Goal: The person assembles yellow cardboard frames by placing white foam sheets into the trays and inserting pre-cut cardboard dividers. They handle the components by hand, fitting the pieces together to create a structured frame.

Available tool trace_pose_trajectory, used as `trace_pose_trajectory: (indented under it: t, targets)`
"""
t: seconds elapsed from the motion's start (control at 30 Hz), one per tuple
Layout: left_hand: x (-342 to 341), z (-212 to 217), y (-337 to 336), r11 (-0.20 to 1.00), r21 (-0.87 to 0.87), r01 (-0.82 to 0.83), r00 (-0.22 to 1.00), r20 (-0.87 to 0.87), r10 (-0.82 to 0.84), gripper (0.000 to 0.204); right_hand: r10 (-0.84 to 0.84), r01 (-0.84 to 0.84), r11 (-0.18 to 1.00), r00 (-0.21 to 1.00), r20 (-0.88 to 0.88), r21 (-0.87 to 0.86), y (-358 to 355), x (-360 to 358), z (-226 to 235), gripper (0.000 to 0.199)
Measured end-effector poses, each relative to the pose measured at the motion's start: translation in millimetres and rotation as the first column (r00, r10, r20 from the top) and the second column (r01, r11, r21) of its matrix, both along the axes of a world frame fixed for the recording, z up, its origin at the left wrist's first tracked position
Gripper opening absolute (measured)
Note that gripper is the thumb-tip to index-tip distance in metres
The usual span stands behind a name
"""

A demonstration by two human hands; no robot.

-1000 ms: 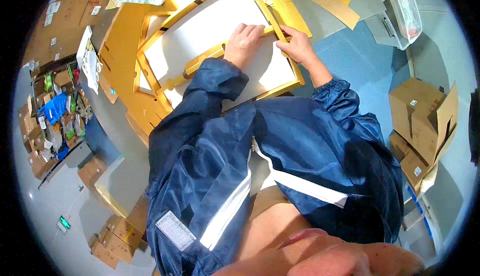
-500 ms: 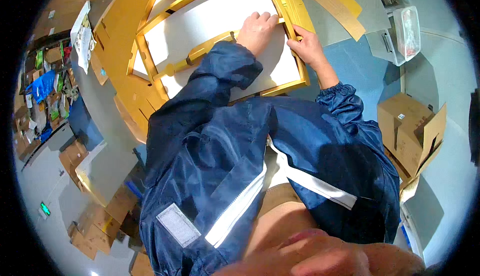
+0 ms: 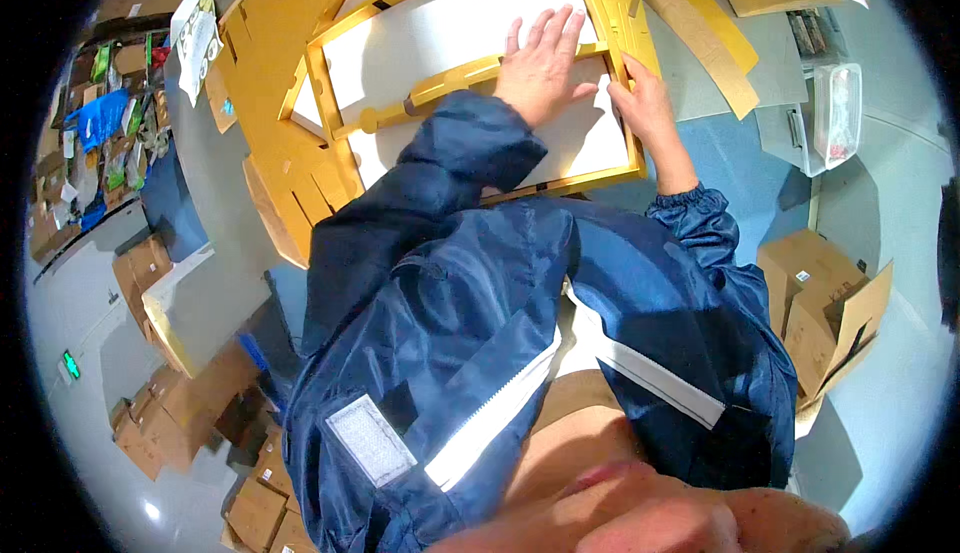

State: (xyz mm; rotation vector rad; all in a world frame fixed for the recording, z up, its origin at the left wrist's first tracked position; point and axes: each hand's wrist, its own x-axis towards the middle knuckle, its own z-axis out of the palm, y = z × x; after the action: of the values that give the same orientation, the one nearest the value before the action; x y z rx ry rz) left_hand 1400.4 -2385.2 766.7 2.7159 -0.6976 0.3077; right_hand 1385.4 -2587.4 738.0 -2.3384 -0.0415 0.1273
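A shallow yellow cardboard tray [image 3: 632, 153] with raised walls and a white inside lies in front of me. A yellow cardboard divider strip [image 3: 455, 81] runs across its middle. My left hand [image 3: 543, 68] lies over the strip's right part, fingers stretched out and spread above the white base [image 3: 420, 38]. It holds nothing. At the tray's right wall, my right hand [image 3: 648, 103] is closed round the edge near the strip's end, its thumb toward the inside. Part of the strip is hidden under my left hand and sleeve.
Flat yellow cardboard [image 3: 265, 73] extends to the left of the tray. Loose cardboard strips [image 3: 705, 38] lie at the upper right, near a clear plastic bin [image 3: 837, 113]. An open carton [image 3: 825, 303] stands at the right. Packed shelves [image 3: 100, 133] are at far left.
My left hand has opened from a closed, bent-finger hold at the strip's right end to spread fingers. The right hand stays at the right wall. The whole view has shifted slightly.
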Motion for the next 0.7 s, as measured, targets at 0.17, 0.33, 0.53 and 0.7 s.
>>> trace_pose_trajectory:
  t: [0.17,0.33,0.53,0.7]
  targets:
    - [-22.1,26.3,121.8,0.992,0.127,-0.024,0.959,-0.278,0.059,0.073,0.057,-0.030,0.992,0.973,0.222,-0.120,8.3,4.2,7.8,0.059]
    - [-30.0,3.3,152.8,1.000,0.001,0.026,0.962,-0.271,-0.024,0.041,0.590,-0.463,0.801,0.717,0.371,-0.379,73.6,36.0,28.6,0.063]
    - [-29.7,-18.0,147.5,0.990,-0.126,0.070,0.989,-0.120,-0.086,0.025,0.786,-0.657,0.506,0.618,-0.014,-0.560,89.8,67.9,18.4,0.032]
    - [-34.9,-36.7,129.0,0.997,-0.046,0.062,0.996,-0.066,-0.065,0.015,0.750,-0.601,0.642,0.620,0.230,-0.476,64.8,55.0,-9.4,0.015]
